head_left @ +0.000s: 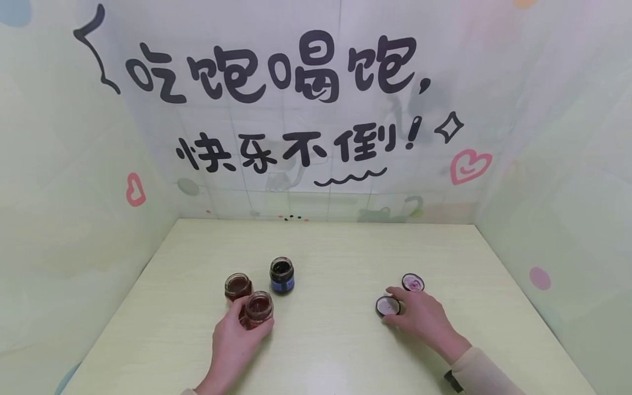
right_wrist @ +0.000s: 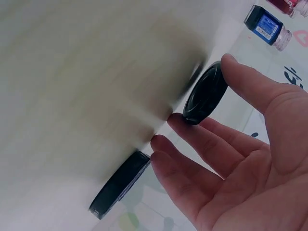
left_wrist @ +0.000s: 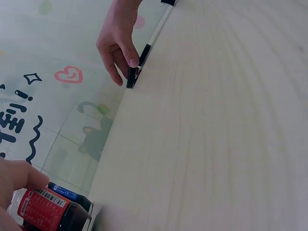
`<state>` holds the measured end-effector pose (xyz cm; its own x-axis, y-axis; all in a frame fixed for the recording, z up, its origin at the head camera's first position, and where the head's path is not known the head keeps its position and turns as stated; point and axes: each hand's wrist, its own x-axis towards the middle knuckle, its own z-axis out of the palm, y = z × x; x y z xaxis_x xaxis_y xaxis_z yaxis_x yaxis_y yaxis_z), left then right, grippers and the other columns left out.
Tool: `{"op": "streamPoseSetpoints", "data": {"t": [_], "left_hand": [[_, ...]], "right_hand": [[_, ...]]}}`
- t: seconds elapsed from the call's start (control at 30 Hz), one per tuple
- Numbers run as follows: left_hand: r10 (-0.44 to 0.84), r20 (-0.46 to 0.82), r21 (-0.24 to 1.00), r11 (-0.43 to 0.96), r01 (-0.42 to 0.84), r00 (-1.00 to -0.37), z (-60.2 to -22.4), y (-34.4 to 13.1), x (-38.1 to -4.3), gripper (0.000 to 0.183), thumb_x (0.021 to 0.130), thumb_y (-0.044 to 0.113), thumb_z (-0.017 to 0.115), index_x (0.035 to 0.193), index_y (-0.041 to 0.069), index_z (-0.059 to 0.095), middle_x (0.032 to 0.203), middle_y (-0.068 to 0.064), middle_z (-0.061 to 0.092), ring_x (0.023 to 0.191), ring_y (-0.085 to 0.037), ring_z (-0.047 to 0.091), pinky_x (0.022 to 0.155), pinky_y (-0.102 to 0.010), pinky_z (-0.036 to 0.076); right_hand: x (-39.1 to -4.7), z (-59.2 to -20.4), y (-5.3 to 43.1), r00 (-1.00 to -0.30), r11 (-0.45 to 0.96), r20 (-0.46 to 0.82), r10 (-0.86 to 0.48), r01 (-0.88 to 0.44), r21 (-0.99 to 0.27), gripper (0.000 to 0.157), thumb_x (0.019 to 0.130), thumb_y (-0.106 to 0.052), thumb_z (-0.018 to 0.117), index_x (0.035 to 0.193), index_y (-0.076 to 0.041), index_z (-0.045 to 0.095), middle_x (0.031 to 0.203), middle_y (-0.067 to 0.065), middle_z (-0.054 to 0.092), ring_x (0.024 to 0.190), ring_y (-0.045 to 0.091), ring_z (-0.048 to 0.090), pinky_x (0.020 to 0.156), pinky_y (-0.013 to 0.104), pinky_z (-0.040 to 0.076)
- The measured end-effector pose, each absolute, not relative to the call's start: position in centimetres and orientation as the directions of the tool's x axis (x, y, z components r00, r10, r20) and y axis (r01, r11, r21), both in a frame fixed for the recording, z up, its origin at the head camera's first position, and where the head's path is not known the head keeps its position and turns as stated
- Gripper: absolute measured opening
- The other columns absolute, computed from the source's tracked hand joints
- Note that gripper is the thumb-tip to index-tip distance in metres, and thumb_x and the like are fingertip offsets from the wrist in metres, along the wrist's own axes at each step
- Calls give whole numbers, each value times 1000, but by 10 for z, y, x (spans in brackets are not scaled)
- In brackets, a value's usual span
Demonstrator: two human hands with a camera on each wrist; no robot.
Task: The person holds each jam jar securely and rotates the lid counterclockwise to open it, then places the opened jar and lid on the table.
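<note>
Three small open glass jars stand at the table's left. My left hand (head_left: 240,336) grips the nearest one, a red-labelled jar (head_left: 259,309) (left_wrist: 47,211) of dark red contents. Just behind it are a second red-brown jar (head_left: 238,286) and a blue-labelled jar (head_left: 282,274) (right_wrist: 267,23). At the right, my right hand (head_left: 418,316) (right_wrist: 202,113) pinches a black lid (head_left: 387,305) (right_wrist: 207,94) between thumb and fingers, and the lid is tilted up on its edge. A second lid (head_left: 412,282) (right_wrist: 120,183) lies flat on the table just beyond the fingers.
The pale wooden table (head_left: 336,258) is closed in by light walls on the left, back and right. The back wall (head_left: 316,109) carries dark lettering and pink hearts. A bare stretch of tabletop lies between the jars and the lids.
</note>
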<state>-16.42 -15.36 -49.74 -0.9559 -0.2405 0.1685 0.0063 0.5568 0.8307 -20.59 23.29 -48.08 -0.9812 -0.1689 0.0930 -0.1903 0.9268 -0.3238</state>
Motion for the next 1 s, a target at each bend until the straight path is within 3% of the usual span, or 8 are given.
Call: {"op": "streamPoseSetpoints", "data": {"t": [0.2, 0.43, 0.6, 0.83, 1.0], "left_hand": [[-234, 169, 837, 548, 14, -958, -500, -155, -164, 60, 74, 23, 89, 126, 10, 62, 116, -14, 71, 107, -31, 67, 94, -50, 50], [-235, 152, 852, 523, 7, -960, -502, -156, -165, 59, 74, 24, 90, 124, 11, 63, 117, -12, 71, 108, -30, 67, 95, -48, 50], [-235, 146, 860, 510, 6, -961, -503, -157, -166, 59, 74, 25, 90, 124, 11, 63, 117, -11, 71, 108, -28, 67, 95, -46, 51], [-237, 144, 860, 511, 3, -961, -503, -157, -166, 58, 74, 28, 91, 123, 13, 64, 117, -7, 71, 107, -24, 67, 95, -44, 50], [-237, 146, 864, 503, 7, -960, -504, -158, -165, 60, 74, 31, 91, 124, 15, 64, 117, -6, 71, 107, -23, 68, 95, -44, 50]], "right_hand": [[-204, -482, 232, -976, 936, 112, -187, -212, -282, 61, 73, -40, 88, 127, -17, 69, 107, 10, 74, 76, 20, 65, 59, 40, 50], [-202, -481, 229, -969, 943, 122, -217, -240, -232, 53, 73, -38, 89, 120, -18, 73, 92, -1, 74, 64, 10, 56, 56, 38, 48], [-201, -480, 229, -967, 949, 123, -221, -242, -200, 50, 71, -37, 90, 115, -21, 73, 82, -5, 71, 61, 11, 53, 53, 37, 46], [-201, -479, 229, -974, 955, 105, -200, -217, -200, 51, 70, -36, 91, 116, -21, 74, 98, 2, 74, 70, 20, 63, 53, 38, 47], [-203, -479, 230, -979, 956, 87, -183, -198, -217, 50, 69, -35, 92, 114, -23, 74, 99, 1, 73, 72, 21, 63, 53, 39, 46]]}}
